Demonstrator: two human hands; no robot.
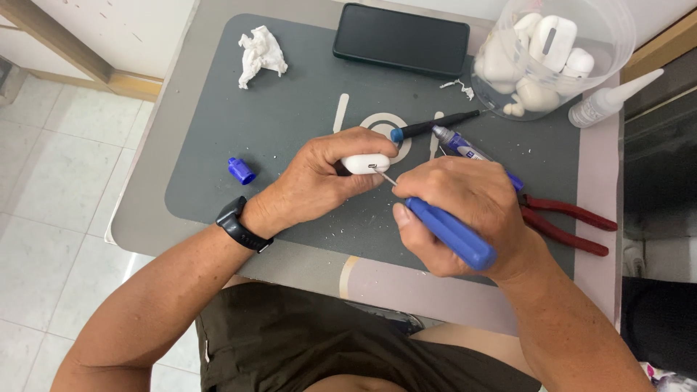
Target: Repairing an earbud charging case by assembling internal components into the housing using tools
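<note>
The left hand (319,178) is closed around a small white case (365,163), pinching it just above the grey mat (276,123). The right hand (465,207) is wrapped tight around a blue-handled screwdriver (450,234), whose thin metal shaft runs up and left so that its tip meets the metal hinge at the case's near edge.

The likeliest trouble is a slip. The tip bears on a tiny metal part set in smooth, rounded plastic, and if it skates off it could gouge the shell or jab the left thumb, which lies right beside the contact point. Too much levering could also snap the hinge or crack the plastic — the case is held only by fingertips, so it might twist loose and drop onto the mat.

The case itself looks like a glossy white, pill-shaped shell, mostly hidden by the fingers; only its right end and the small silvery hinge show. Whether it is open or shut cannot be told.

Round about lie a pen (435,125), a glue tube (465,147) with its blue cap (241,171) set apart to the left, red pliers (570,221) just beside the right hand, a crumpled tissue (260,53), a dark phone (401,39), a clear tub (552,54) of similar white cases, and a nozzle bottle (610,101).
</note>
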